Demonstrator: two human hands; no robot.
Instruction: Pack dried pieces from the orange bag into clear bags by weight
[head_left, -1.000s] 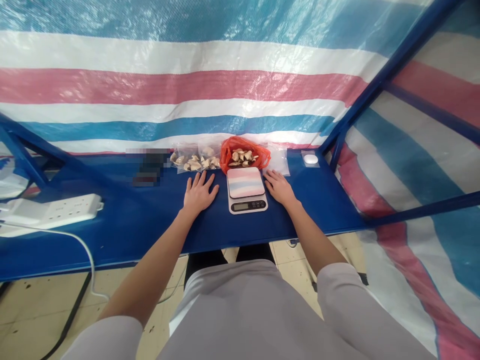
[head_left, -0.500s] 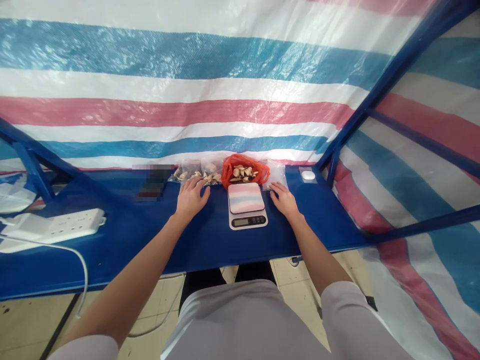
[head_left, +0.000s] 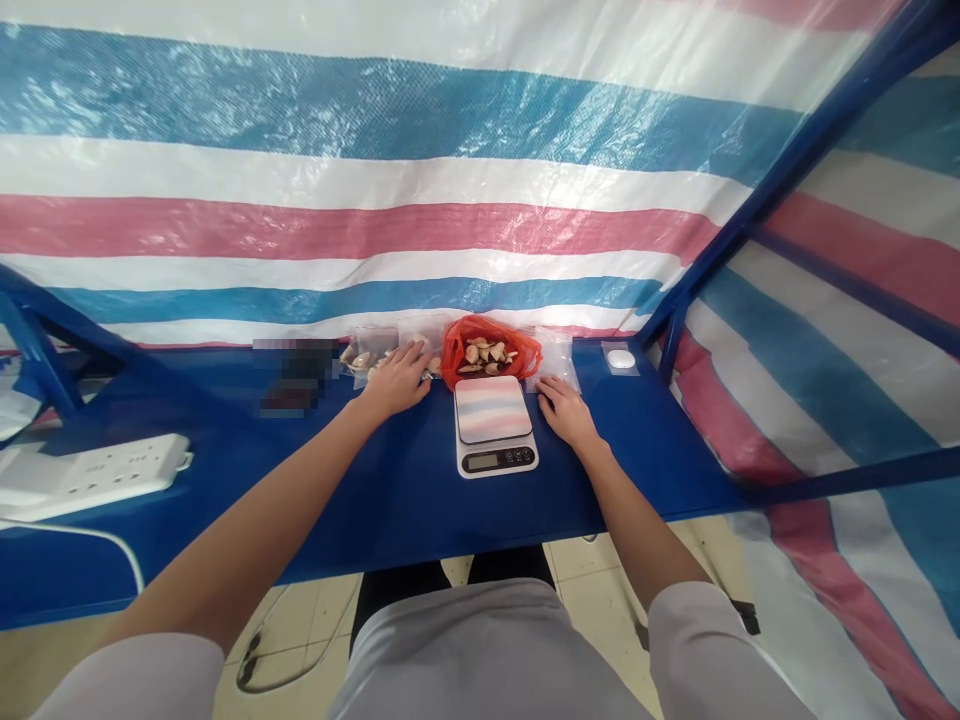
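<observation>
A small kitchen scale (head_left: 493,425) with a pastel striped top sits on the blue table (head_left: 390,490). Behind it an orange plastic bag (head_left: 489,353) holds pale dried slices. To its left lie clear bags of the same slices (head_left: 367,358). My left hand (head_left: 397,380) rests on those clear bags, fingers spread. Right of the scale, my right hand (head_left: 564,408) lies flat on the table, its fingertips at the edge of empty clear bags (head_left: 555,350).
A white power strip (head_left: 90,470) with its cable lies at the table's left. A small white round object in a clear bag (head_left: 621,358) sits at the back right. A blurred dark object (head_left: 294,375) lies left of the bags. Striped tarpaulin and blue frame bars enclose the table.
My left hand has moved forward from the bare table onto the clear bags of slices. My right hand has barely shifted. The view has tilted.
</observation>
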